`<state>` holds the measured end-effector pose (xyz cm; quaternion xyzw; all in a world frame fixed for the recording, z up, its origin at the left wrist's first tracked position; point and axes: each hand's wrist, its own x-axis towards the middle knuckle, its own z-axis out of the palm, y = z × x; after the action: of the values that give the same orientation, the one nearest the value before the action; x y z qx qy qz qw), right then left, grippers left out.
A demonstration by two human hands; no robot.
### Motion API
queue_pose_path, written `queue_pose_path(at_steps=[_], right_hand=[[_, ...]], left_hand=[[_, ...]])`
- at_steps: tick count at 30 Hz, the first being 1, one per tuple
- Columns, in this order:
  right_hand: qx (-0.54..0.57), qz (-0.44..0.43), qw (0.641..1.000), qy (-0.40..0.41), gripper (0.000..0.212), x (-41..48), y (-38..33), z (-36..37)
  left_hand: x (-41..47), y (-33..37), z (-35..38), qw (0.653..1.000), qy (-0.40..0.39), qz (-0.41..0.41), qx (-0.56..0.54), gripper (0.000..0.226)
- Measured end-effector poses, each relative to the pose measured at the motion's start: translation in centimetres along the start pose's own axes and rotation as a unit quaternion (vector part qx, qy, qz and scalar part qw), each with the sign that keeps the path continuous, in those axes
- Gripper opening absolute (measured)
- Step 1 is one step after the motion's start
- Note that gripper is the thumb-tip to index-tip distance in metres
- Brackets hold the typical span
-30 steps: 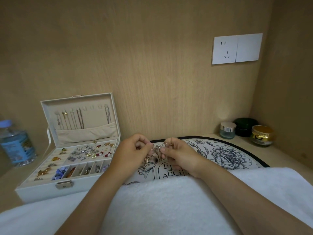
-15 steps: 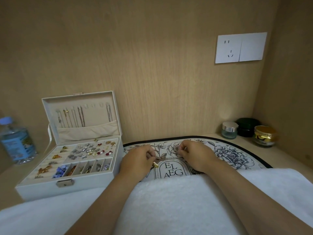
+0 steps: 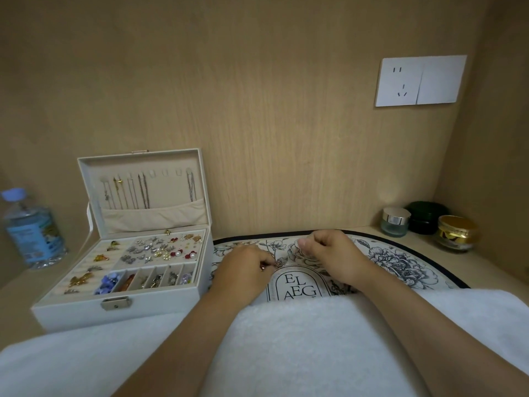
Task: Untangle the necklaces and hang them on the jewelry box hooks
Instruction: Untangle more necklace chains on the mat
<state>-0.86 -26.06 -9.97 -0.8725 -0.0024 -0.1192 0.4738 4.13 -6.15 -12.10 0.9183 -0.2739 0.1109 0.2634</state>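
Shelf (image 3: 492, 267): two hands (image 3: 243, 272) (image 3: 333, 253), one necklace (image 3: 279, 262), three jars (image 3: 426, 217)

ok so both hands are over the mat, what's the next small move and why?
Probably draw the hands gently apart over the mat to straighten the chain and check for knots. The left hand pinches a small gold pendant; the right hand is curled as if pinching, though the chain is too fine to see. Free hooks wait in the jewelry box lid.

The floral mat (image 3: 400, 262) bears an arched panel printed "EL" above "AEG". The water bottle (image 3: 31, 230) label is blurred and unreadable.
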Motion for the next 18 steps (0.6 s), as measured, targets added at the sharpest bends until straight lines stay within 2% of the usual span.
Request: queue_pose_path(at_steps=[4, 8, 13, 16, 18], right_hand=[[0.033, -0.007, 0.998, 0.054, 0.036, 0.4, 0.4, 0.2], [0.001, -0.021, 0.997, 0.073, 0.031, 0.3, 0.6, -0.1], [-0.168, 0.002, 0.985, 0.03, 0.032, 0.0, 1.0, -0.3], [-0.33, -0.018, 0.944, 0.018, 0.03, -0.4, 0.6, -0.3], [-0.376, -0.073, 0.923, 0.032, 0.018, -0.4, 0.6, 0.2]], left_hand=[[-0.3, 0.5, -0.1, 0.995, 0.036, -0.034, -0.086, 0.022], [-0.6, 1.1, -0.6, 0.967, 0.047, -0.092, -0.234, 0.019], [-0.8, 1.5, -1.0, 0.912, -0.01, -0.162, -0.377, 0.024], [-0.7, 1.2, -0.5, 0.923, -0.035, -0.161, -0.347, 0.024], [-0.5, 1.2, -0.2, 0.929, -0.038, -0.147, -0.339, 0.024]])
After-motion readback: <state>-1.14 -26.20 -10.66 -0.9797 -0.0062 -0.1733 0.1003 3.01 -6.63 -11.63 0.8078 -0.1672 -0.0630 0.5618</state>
